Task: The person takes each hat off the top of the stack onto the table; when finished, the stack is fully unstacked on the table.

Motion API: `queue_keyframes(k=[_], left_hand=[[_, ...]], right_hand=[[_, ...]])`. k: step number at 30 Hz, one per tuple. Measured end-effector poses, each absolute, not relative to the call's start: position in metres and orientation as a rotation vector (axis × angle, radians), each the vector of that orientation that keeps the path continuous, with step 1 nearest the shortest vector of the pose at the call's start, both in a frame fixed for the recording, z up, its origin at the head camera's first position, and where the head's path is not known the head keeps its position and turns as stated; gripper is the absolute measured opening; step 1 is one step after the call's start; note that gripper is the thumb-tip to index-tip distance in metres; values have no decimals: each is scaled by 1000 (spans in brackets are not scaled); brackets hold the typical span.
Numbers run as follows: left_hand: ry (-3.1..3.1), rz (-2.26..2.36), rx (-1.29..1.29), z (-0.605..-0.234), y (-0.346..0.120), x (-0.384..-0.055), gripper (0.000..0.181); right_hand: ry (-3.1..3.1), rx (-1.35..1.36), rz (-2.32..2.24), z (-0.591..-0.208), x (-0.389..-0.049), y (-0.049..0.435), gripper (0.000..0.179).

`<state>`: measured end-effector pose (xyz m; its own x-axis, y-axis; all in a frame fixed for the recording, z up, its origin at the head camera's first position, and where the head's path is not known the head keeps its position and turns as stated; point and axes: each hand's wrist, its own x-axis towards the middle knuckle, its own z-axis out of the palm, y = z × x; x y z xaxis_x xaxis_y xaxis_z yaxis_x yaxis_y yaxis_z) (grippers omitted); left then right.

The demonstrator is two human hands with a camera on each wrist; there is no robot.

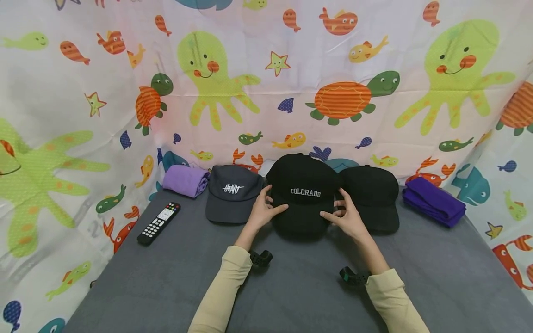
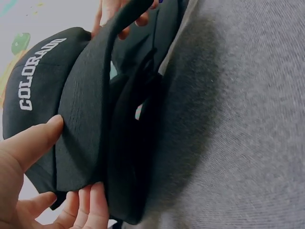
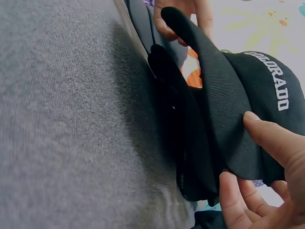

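Observation:
Both hands hold a black baseball cap (image 1: 304, 171) with COLORADO across its front, one at each side of the brim. My left hand (image 1: 263, 209) pinches the left edge, thumb on top of the brim and fingers beneath. On the opposite edge, my right hand (image 1: 346, 213) grips the same way. Directly under this cap is another black cap (image 3: 188, 143), mostly hidden by it. To the left lies a dark grey cap (image 1: 220, 206) with white HEART lettering. A plain black cap (image 1: 370, 189) sits at the right, close behind my right hand.
A rolled lavender cloth (image 1: 183, 180) and a black remote control (image 1: 159, 224) lie on the left. At the far right is a folded dark purple cloth (image 1: 435, 203). The grey covered surface (image 1: 300, 291) meets a curtain (image 1: 266, 106) printed with sea animals.

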<state>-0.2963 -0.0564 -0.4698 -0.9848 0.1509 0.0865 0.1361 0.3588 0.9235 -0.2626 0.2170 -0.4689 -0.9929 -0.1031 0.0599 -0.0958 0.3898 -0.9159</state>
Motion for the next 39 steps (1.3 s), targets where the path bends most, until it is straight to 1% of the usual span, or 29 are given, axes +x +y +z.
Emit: queue_keyframes(k=[8, 20, 33, 39], left_hand=[[2602, 1681, 370, -463, -52, -293, 87], [2611, 1600, 419, -452, -35, -281, 90], [2586, 1583, 486, -445, -17, -267, 89], [2550, 1586, 533, -443, -10, -262, 88]], right_hand=[[2653, -180, -1700, -458, -251, 224, 99], [2711, -186, -1697, -452, -235, 242, 104], [2779, -122, -1598, -446, -216, 264, 109], [2829, -177, -1587, -447, -209, 275, 107]])
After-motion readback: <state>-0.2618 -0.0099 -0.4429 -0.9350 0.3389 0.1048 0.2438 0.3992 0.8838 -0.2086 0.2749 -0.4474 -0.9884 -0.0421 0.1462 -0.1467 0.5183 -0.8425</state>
